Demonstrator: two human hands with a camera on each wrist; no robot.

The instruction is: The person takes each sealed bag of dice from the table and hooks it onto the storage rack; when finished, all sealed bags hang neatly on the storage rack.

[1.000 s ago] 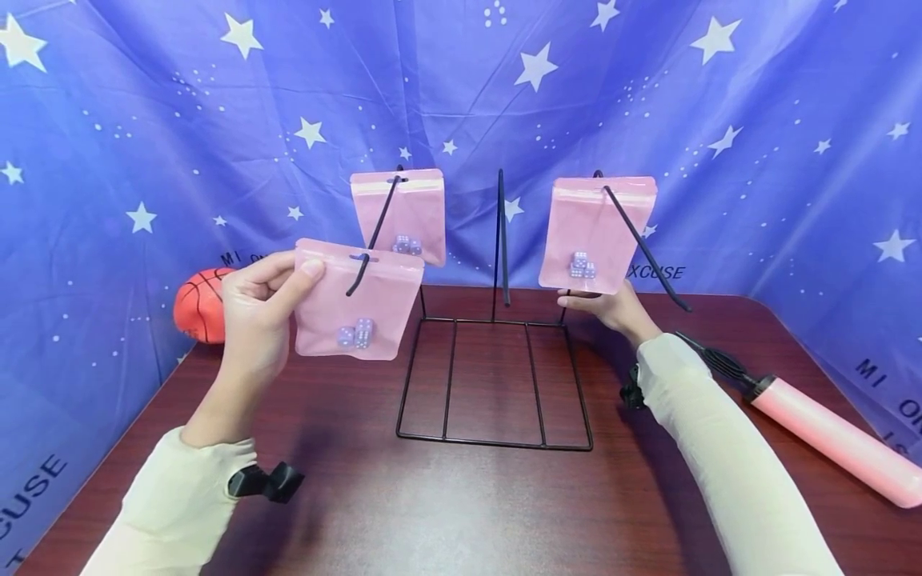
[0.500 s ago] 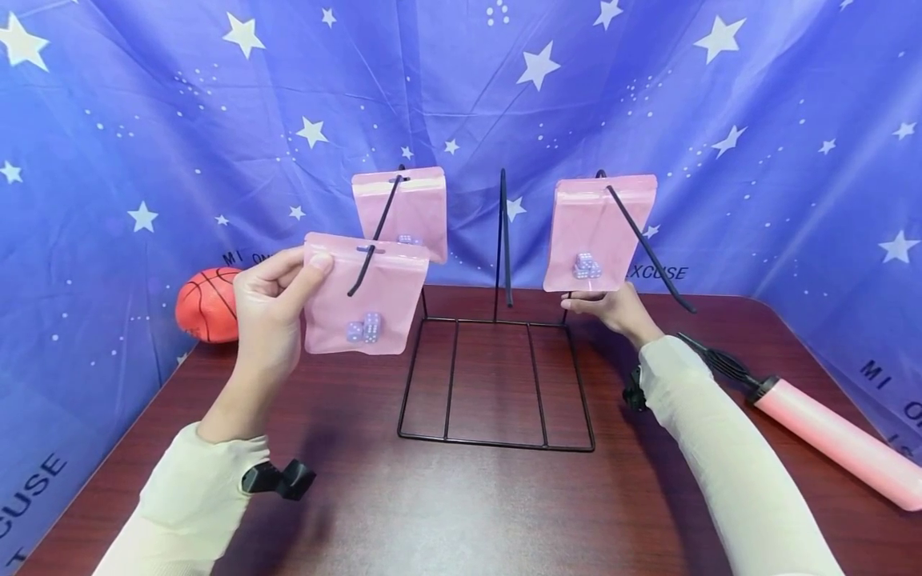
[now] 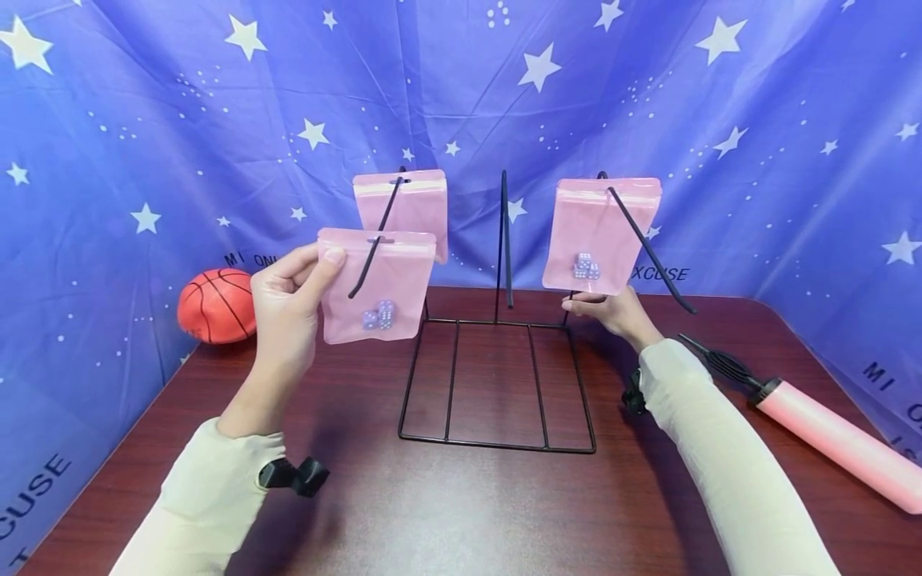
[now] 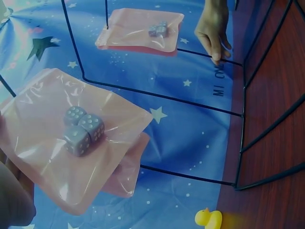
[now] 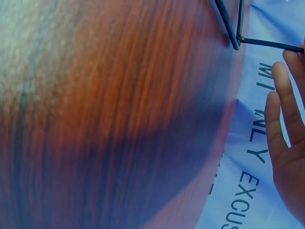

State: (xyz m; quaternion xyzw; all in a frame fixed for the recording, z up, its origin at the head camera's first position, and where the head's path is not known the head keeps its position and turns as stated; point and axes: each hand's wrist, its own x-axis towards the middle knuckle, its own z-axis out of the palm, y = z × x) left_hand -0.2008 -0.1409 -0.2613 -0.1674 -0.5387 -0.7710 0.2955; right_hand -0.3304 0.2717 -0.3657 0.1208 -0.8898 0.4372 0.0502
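My left hand (image 3: 326, 260) pinches the top left corner of a pink pouch (image 3: 378, 284) that holds small purple dice (image 4: 81, 130). The pouch's hang hole is threaded on the left hook of a black wire rack (image 3: 497, 444). A second pink pouch (image 3: 414, 208) hangs further back on that hook, partly hidden. A third pouch (image 3: 601, 236) with dice hangs on the right hook; the middle hook (image 3: 503, 240) is bare. My right hand (image 3: 608, 308) lies at the rack's rear right post, its straight fingers (image 5: 286, 124) touching the wire.
The rack stands on a dark wooden table (image 3: 461, 512) against a blue star-printed backdrop. An orange basketball (image 3: 216, 306) sits at the back left. A pink hand pump (image 3: 835, 436) lies at the right. A yellow rubber duck (image 4: 208, 219) shows in the left wrist view.
My left hand has slid the front pouch up and back along the left hook, closer to the pouch behind it. The right hand has stayed at the rack's post.
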